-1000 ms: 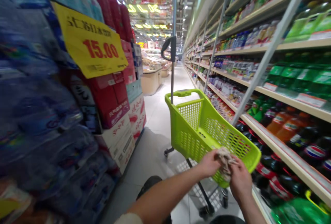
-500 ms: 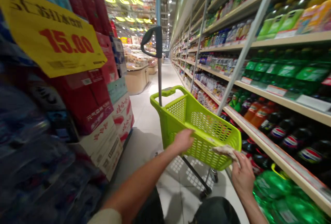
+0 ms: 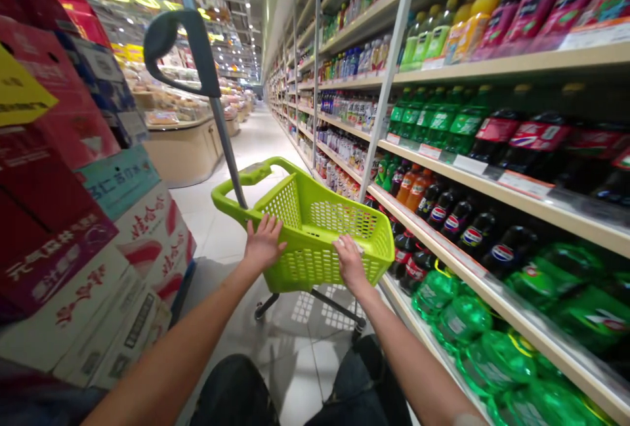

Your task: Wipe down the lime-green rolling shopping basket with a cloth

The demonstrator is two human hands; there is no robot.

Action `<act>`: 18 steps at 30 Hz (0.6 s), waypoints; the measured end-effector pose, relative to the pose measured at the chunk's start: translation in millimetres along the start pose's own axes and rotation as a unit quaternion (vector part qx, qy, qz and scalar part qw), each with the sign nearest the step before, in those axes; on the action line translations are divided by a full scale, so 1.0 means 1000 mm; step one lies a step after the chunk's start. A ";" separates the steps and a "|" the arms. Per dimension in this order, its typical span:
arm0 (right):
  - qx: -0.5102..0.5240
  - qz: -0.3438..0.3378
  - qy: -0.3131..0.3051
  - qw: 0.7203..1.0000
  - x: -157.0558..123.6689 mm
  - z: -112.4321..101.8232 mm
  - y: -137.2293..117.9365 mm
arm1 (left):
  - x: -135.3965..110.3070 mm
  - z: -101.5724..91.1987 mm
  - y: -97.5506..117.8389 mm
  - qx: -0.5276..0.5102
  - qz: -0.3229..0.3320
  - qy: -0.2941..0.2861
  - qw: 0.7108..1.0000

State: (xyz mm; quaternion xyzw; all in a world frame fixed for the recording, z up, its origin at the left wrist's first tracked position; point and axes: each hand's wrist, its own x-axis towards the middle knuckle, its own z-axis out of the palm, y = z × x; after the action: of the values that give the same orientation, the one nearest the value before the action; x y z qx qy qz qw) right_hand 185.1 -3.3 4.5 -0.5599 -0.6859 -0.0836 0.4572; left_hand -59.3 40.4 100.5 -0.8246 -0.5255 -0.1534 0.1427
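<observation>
A lime-green plastic shopping cart [image 3: 308, 243] with perforated walls stands before me on dark legs with casters. My left hand [image 3: 264, 242] lies against its near side, below the handle end, with fingers spread and holding nothing. On the near rim, toward the front, my right hand [image 3: 350, 263] is closed around a pale cloth [image 3: 359, 248], mostly hidden under the fingers. A metal pole with a dark grey loop grip [image 3: 203, 52] rises at the cart's left end. Nothing shows inside the part of the basket I can see.
Shelves of soda bottles [image 3: 455, 121] run along the right, with large green bottles [image 3: 462, 321] at floor level. Stacked drink cartons [image 3: 142, 216] line the left. Farther along the aisle is a wooden display counter [image 3: 184, 150] with packaged goods. My knees show below.
My view has swung right and the cart sits further left in it. My left hand has opened and moved toward the handle end; my right hand has brought the cloth back along the near rim.
</observation>
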 end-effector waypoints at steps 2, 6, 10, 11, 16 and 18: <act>-0.016 0.011 0.014 1.000 -0.005 -0.017 0.018 | -0.005 0.002 0.000 -0.001 -0.001 0.007 1.000; -0.068 0.114 0.080 0.988 -0.023 -0.059 0.061 | -0.015 0.006 0.006 -0.018 -0.019 0.028 0.999; -0.017 0.097 0.055 0.994 -0.018 -0.049 0.040 | -0.022 0.006 0.016 -0.034 -0.036 0.040 0.998; 0.004 0.077 0.044 0.996 -0.013 -0.039 0.025 | -0.024 0.006 0.017 -0.032 -0.034 0.039 0.998; 0.015 0.002 -0.016 1.000 0.002 -0.002 -0.018 | -0.033 0.005 0.016 -0.018 -0.008 0.042 0.999; -0.002 0.003 -0.023 1.000 -0.004 -0.009 -0.002 | -0.036 0.005 0.014 -0.018 -0.005 0.040 0.999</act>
State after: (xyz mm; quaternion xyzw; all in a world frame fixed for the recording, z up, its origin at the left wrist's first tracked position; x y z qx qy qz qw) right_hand 188.0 -12.6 8.2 -0.5646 -0.6946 -0.0704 0.4402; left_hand -60.1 7.2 80.7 -0.8175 -0.5206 -0.1968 0.1480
